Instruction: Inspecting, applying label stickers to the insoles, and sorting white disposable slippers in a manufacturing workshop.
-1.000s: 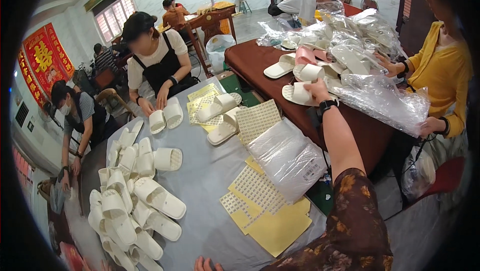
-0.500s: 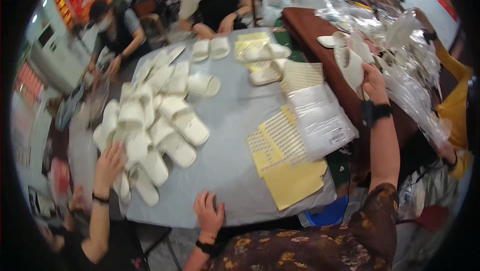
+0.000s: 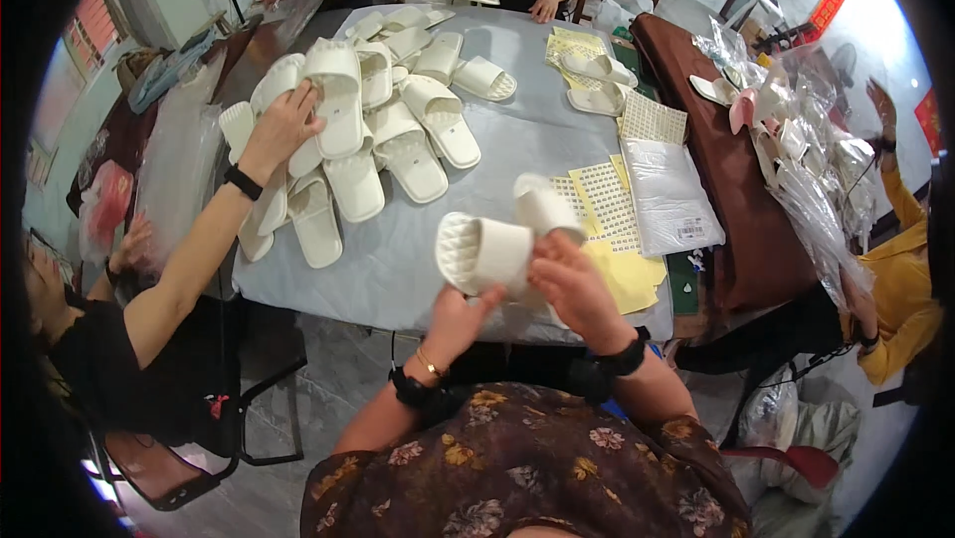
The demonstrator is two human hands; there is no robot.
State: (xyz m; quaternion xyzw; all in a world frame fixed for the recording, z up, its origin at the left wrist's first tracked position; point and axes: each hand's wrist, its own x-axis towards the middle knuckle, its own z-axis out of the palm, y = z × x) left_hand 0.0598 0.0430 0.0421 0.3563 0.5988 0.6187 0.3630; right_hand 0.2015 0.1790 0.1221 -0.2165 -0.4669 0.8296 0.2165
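Over the table's front edge, my left hand (image 3: 463, 321) is closed on a cream slide slipper (image 3: 484, 252) with a quilted footbed and a broad strap. Close beside it, my right hand (image 3: 577, 287) grips a second cream slipper (image 3: 546, 208), smeared by motion. The two slippers are side by side, and the fingers of my hands nearly meet between them. Behind and left of them spreads a large heap of similar cream slippers (image 3: 413, 165) on the grey-covered table (image 3: 398, 289). A co-worker's hand (image 3: 284, 130) from the left touches a slipper in that heap.
Yellow sticker sheets (image 3: 632, 284) and a white plastic package (image 3: 676, 200) lie on the table's right. Beyond them, a brown surface (image 3: 686, 150) bears slippers in clear plastic bags (image 3: 811, 205). A person in yellow (image 3: 890, 269) stands there. Others work at the far side.
My right hand has come from the right side to the table's front with a slipper. My left hand has left the table edge and now holds one too. The view has shifted.
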